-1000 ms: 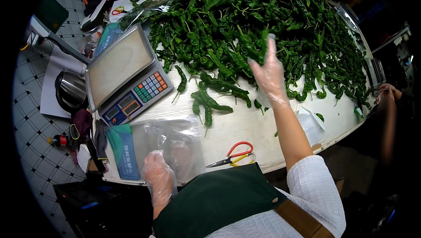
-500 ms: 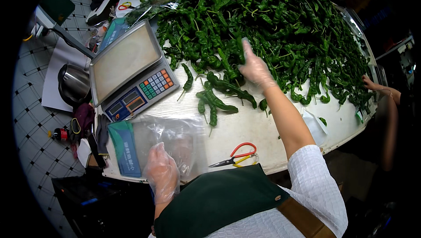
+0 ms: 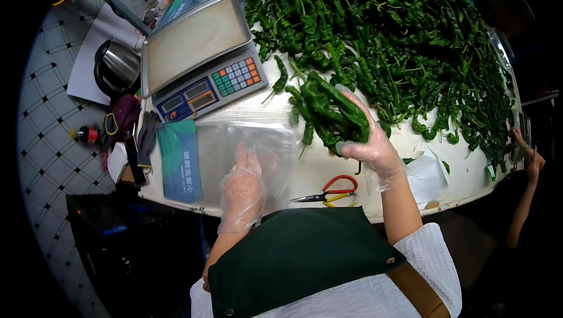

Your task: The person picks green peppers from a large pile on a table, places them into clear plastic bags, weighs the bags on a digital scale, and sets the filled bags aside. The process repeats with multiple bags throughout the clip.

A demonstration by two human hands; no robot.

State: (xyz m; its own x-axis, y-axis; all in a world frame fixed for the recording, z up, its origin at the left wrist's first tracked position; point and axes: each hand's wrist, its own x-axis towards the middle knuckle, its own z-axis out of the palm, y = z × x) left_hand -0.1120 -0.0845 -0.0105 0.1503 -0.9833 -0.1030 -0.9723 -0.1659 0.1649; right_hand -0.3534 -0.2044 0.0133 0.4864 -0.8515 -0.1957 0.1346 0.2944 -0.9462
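Note:
A bunch of wrinkled green peppers (image 3: 328, 110) is gripped in my right hand (image 3: 375, 151), which wears a thin clear plastic glove. The bunch is held over the near side of the pepper heap (image 3: 387, 42). My left hand (image 3: 242, 192), in a similar glove, rests on a clear plastic bag (image 3: 272, 154) lying flat on the table. Its fingers are stretched out on the film. The bag has a blue and green printed panel (image 3: 182, 162) at its left end. Between my hands, near the table's front edge, lie scissors (image 3: 325, 196) with red and yellow handles.
A digital scale (image 3: 199, 54) with a bare metal pan stands at the left, and a steel kettle (image 3: 120, 66) is beyond it. White paper (image 3: 428, 174) lies right of my right hand. Another person's hands (image 3: 528, 154) are at the table's right edge.
My right hand has come back from the heap toward me and now grips a bunch of peppers. My left hand's fingers have straightened on the bag. The view has shifted slightly.

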